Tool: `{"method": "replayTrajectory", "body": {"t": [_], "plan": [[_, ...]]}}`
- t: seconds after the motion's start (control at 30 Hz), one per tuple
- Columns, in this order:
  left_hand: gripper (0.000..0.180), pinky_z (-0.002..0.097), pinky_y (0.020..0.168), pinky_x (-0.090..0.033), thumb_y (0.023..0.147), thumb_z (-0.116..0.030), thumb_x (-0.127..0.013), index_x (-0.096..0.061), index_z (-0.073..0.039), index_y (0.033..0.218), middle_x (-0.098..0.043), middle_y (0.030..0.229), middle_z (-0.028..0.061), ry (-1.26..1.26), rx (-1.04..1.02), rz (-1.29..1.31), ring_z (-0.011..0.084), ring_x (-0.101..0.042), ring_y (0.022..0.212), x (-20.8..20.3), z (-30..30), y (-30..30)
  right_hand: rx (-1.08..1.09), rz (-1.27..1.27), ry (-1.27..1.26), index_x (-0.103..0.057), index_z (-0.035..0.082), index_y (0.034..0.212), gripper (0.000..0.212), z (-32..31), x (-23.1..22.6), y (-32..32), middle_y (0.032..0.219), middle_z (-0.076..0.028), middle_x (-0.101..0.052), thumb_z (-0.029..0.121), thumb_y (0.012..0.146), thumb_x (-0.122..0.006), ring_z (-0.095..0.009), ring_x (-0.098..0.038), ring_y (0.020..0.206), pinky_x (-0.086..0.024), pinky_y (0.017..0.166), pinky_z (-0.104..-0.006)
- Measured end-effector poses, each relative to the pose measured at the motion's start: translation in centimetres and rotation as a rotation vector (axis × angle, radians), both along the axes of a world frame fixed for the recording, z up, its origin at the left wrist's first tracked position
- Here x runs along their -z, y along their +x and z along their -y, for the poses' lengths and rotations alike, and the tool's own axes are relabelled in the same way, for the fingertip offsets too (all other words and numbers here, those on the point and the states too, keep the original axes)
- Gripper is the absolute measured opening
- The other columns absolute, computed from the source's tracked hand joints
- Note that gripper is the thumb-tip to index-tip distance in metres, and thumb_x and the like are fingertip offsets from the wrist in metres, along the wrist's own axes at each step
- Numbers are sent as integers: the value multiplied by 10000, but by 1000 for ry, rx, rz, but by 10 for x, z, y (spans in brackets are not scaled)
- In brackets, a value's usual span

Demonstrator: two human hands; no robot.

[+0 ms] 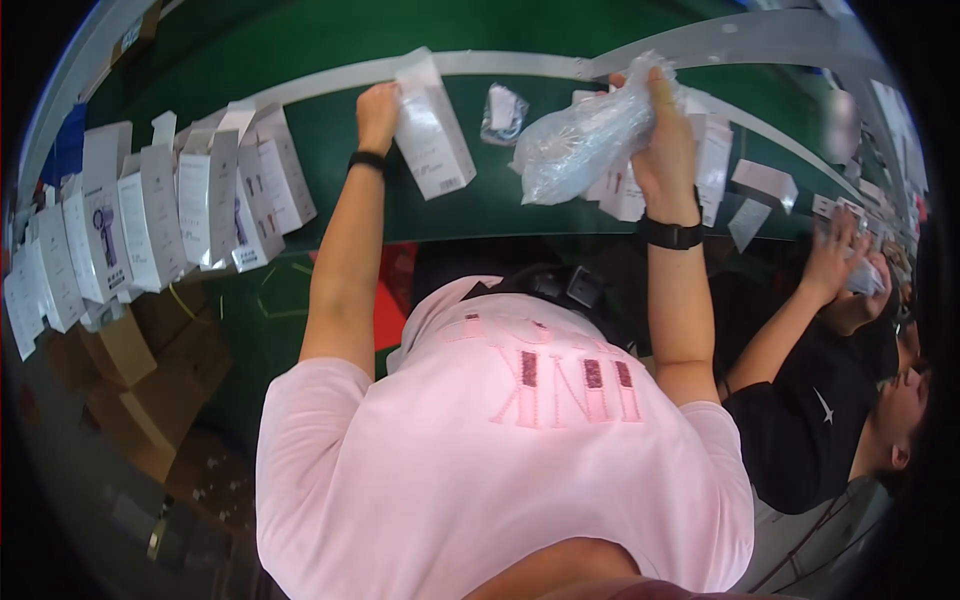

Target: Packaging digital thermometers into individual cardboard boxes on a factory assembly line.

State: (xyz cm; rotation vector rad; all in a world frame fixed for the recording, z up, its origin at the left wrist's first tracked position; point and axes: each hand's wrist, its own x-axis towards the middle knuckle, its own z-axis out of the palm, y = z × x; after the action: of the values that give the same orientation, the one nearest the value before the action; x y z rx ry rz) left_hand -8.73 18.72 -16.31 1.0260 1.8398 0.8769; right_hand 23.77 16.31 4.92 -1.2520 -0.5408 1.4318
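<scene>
At the far side of the green table, my left hand point(378, 118) is closed on the edge of a tall white box point(433, 135), whose top end points away from me. My right hand point(664, 150) grips a bubble-wrapped bundle point(585, 135) in clear plastic, raised over the table to the right of the box. What the wrap contains cannot be made out. Between the two lies a small clear bag point(504, 114) with something white and dark inside. Partly behind my right hand, white printed boxes point(712, 165) rest on the table.
A row of white boxes point(150, 215), several with raised flaps, stands along the left. Brown cartons point(140, 390) sit below them. To my right, a co-worker in black point(815, 400) handles a wrapped item. A loose white carton piece point(765, 184) lies between us.
</scene>
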Motion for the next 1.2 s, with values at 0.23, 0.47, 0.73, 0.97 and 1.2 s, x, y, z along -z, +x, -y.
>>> {"method": "replayTrajectory", "body": {"t": [0.23,0.47,0.73,0.97,1.2], "plan": [[476,376,997,-452,921,-124,-387,-447,53,1360,-575,1252,189,21,67,1179,274,-581,1140,-165,78,10,183,-161,5,-550,43,1200,368,14,-44,44,1181,-166,-614,263,920,-644,-282,-601,1045,-491,928,-418],[571,251,943,-413,834,-7,-463,-399,48,1398,-595,1247,116,144,372,722,157,-567,1043,-231,115,96,122,-195,215,-557,22,1240,344,-1,-101,8,1245,-121,-592,255,989,-528,-261,-597,1083,-466,986,-382],[606,239,934,-395,819,-30,-449,-373,58,1413,-606,1225,156,203,125,808,161,-548,1056,-254,126,86,-267,1552,968,-591,10,1198,318,10,-86,-15,1133,-82,-640,233,974,-561,-194,-613,986,-477,888,-311],[625,255,927,-410,809,-18,-451,-347,69,1419,-602,1232,144,99,301,836,161,-544,1050,-259,129,84,-783,836,497,-612,4,1176,330,17,-120,-61,956,-26,-666,233,939,-612,-95,-586,853,-456,765,-230],[674,270,968,-397,893,-188,-586,-290,51,1449,-526,1288,142,77,221,1025,160,-529,1075,-222,147,69,-1588,868,200,-543,-8,1264,355,44,-129,-56,1292,-206,-522,34,913,-506,-375,-527,1167,-399,1017,-381]]}}
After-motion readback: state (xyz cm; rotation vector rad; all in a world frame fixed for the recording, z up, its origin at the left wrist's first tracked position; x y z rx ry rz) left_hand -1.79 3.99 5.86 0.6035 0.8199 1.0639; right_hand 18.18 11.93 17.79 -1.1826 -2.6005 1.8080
